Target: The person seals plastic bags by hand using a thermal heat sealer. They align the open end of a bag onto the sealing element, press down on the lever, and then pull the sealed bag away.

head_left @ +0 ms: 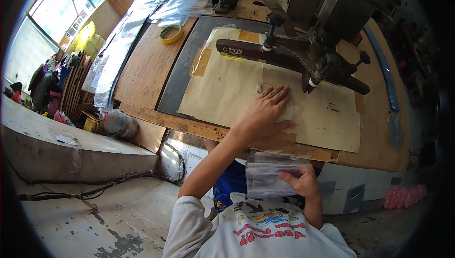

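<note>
My left hand (pixel 266 111) lies flat with its fingers stretched out on a tan sheet (pixel 213 92) taped to the work table. Close to its fingertips is a small pale rectangular piece (pixel 259 88). A thin clear film seems to lie beside the thumb, though its edges are hard to make out. Low in front of my body, my right hand (pixel 303 181) is closed on a stack of clear plastic sheets (pixel 265 175). Beyond my left hand, a dark press bar (pixel 251 52) of a machine stands over the far part of the tan sheet.
The machine's metal head (pixel 327 45) with knobs rises at the right. A yellow tape roll (pixel 171 34) rests on the wooden board (pixel 147 66). Clear plastic sheets (pixel 161 2) are heaped at the far left. A black cable (pixel 80 194) runs along the wall at left.
</note>
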Demonstrator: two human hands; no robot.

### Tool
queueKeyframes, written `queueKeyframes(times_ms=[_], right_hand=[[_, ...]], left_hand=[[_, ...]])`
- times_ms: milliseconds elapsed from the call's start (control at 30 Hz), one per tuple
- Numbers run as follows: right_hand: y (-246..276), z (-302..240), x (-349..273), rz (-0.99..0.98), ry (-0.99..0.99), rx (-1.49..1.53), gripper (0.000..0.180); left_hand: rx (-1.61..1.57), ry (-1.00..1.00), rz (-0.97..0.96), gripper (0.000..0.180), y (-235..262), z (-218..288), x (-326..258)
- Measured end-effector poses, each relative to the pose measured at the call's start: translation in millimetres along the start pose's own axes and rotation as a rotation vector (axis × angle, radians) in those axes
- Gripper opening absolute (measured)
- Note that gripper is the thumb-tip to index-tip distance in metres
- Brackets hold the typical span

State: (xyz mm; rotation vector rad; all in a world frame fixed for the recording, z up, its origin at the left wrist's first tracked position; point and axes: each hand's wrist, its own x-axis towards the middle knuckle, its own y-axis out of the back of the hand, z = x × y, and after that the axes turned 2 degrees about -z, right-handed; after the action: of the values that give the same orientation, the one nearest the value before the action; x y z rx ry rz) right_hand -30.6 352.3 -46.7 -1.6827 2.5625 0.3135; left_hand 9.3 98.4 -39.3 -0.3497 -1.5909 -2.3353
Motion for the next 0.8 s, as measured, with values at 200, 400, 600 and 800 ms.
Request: queueKeyframes(times_ms=[200,400,600,800], right_hand=[[8.5,-6.4,7.0,-0.02,-0.023,-0.024,0.028],[14.1,-10.6,15.4,-0.042,0.104,-0.104,0.027],[16.4,-18.3,28.5,-0.052,0.223,-0.208,0.027],[25.9,-10.4,22.8,-0.165,0.162,-0.303,0.029]], left_hand=[[-0.064,-0.01,-0.162,0.033,65.8,-14.7,16.6],[-0.486,0.296,0.161,0.026,148.6,-115.9,57.2],[-0.13,0.311,0.479,0.034,130.0,-154.7,65.6],[-0.094,-0.374,0.179,0.033,93.4,-66.1,38.3]])
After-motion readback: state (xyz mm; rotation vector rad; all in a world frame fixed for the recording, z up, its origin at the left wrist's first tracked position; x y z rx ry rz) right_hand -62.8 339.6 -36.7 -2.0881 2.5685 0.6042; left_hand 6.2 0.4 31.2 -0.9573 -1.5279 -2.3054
